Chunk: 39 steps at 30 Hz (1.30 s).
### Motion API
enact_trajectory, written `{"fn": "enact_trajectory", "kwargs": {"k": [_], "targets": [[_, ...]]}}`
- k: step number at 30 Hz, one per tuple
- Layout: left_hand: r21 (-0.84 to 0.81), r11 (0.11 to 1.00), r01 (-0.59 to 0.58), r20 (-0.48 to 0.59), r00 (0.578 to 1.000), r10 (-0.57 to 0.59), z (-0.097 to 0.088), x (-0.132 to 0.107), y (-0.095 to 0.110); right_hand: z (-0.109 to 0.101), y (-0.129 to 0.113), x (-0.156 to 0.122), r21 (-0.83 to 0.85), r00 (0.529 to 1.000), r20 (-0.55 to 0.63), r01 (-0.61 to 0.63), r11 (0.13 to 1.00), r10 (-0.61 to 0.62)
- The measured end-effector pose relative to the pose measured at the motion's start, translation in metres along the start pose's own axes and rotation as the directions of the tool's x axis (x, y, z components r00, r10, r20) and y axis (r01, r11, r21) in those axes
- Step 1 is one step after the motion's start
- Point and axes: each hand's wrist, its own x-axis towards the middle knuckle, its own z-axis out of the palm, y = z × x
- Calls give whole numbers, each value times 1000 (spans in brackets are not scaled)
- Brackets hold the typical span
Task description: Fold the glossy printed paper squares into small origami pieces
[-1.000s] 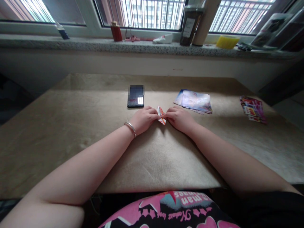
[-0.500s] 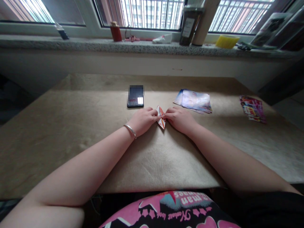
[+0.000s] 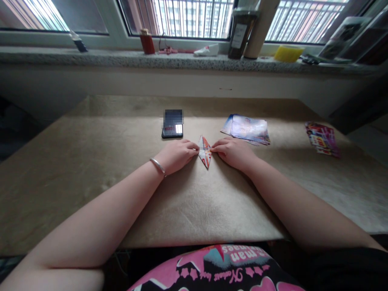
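Note:
Between my hands is a small folded paper [image 3: 205,152], white with orange and red print, in a narrow diamond shape with one point towards me. My left hand [image 3: 177,155], a silver bangle on its wrist, pinches the paper's left corner with thumb and fingers together. On the opposite side my right hand [image 3: 233,152] pinches the right corner between thumb and forefinger. Both hands rest low over the tan tabletop [image 3: 194,210].
A dark phone [image 3: 172,128] lies beyond my left hand. Past my right hand is a stack of bluish printed sheets [image 3: 247,128]. Colourful cards [image 3: 323,139] lie far right. Along the windowsill [image 3: 115,58] stand a red bottle [image 3: 147,43], a dark jar [image 3: 240,34] and a yellow object [image 3: 287,53].
My hands have moved slightly apart, from the paper's middle to its side corners. The paper looks wider and more of its printed face shows.

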Motion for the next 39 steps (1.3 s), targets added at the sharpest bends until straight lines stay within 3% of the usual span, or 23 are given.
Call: {"fn": "enact_trajectory", "kwargs": {"k": [10,17,27,33,39], "targets": [[-85,993,81,-27,996,-83,0,-1,3,-2,-2,-1,-8,1000,4,4,1000,-4],[-151,979,137,-45,988,-145,2,0,5,5,-3,0,169,996,-44,-69,983,77],[-168,985,28,-152,987,-54,3,0,5,6,-15,-1,111,987,-79,-131,985,141],[-221,957,-186,-178,973,148,3,1,11,10,-11,1,88,984,-71,-156,984,163],[-259,964,-65,-197,980,14,10,2,10,16,-5,0,153,992,-81,-87,984,101]]}}
